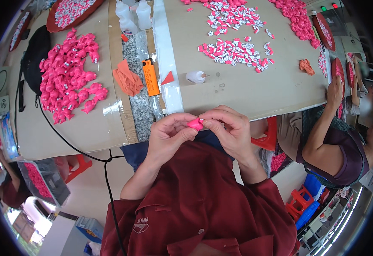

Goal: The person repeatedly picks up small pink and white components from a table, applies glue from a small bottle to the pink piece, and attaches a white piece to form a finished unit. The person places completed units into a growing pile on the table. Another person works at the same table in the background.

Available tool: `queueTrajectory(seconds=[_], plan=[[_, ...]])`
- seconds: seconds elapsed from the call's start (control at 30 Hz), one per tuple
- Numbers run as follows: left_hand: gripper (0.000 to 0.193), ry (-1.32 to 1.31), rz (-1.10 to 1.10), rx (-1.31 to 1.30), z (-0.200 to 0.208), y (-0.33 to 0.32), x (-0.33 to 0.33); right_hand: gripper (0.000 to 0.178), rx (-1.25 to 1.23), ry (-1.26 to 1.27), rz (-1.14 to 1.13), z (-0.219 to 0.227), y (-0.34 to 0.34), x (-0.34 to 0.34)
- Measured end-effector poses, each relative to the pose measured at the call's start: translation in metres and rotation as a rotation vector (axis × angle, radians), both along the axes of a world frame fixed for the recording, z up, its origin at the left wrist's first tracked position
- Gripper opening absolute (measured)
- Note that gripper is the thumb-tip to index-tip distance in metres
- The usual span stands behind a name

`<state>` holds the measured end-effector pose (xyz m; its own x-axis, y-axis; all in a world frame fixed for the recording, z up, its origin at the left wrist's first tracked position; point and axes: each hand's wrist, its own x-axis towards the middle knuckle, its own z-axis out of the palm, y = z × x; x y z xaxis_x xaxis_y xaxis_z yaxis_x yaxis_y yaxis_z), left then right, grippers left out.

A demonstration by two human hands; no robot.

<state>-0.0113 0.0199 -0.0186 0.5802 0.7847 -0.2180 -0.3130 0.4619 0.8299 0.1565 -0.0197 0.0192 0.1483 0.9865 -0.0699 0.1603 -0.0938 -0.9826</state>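
**A:** Two hands on one tiny part here. The left hand [166, 135] and right hand [230, 130] meet at centre frame, both pinching a small glossy pink plastic piece [195, 124] with a white bit at its tip. Fingers on both sides are closed around it, thumbs pressing from below.

**B:** Yeah, and it sits right between the fingertips, held in the air above the lap, just off the near edge of the cardboard-covered table [237, 91]. Only the middle of it shows.

**A:** My guess at the risk: it's slick and mostly hidden by the fingers, so a squeeze slightly off-centre could pop it out and onto the floor.

**B:** Or the white bit goes in crooked. The heap of pink plastic figures [69, 74] at upper left and the small white squeeze bottle [195, 77] are both well away, so no bumping those.
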Motion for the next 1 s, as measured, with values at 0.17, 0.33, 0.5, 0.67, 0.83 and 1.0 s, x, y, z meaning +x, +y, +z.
queueTrajectory(seconds=[0.17, 0.33, 0.5, 0.67, 0.83, 1.0], plan=[[0.025, 0.015, 0.003, -0.031, 0.000, 0.000, -0.001, 0.011, -0.037, 0.040, -0.026, -0.002, -0.002, -0.002], [0.025, -0.020, 0.005, -0.050, -0.001, 0.000, -0.001, 0.011, -0.072, 0.200, -0.085, -0.007, -0.005, -0.006], [0.024, 0.131, 0.032, 0.094, 0.002, -0.003, 0.000, 0.011, -0.068, -0.029, -0.032, -0.003, -0.005, -0.004], [0.023, -0.123, -0.001, -0.198, -0.003, 0.001, -0.003, 0.018, 0.255, -0.290, 0.010, -0.007, -0.004, -0.004], [0.023, -0.194, -0.026, -0.309, -0.002, -0.001, -0.002, 0.021, 0.413, -0.403, 0.090, -0.007, -0.004, 0.001], [0.026, -0.023, -0.090, -0.131, 0.003, 0.001, -0.002, 0.018, -0.013, -0.001, 0.084, -0.004, -0.008, 0.018]])
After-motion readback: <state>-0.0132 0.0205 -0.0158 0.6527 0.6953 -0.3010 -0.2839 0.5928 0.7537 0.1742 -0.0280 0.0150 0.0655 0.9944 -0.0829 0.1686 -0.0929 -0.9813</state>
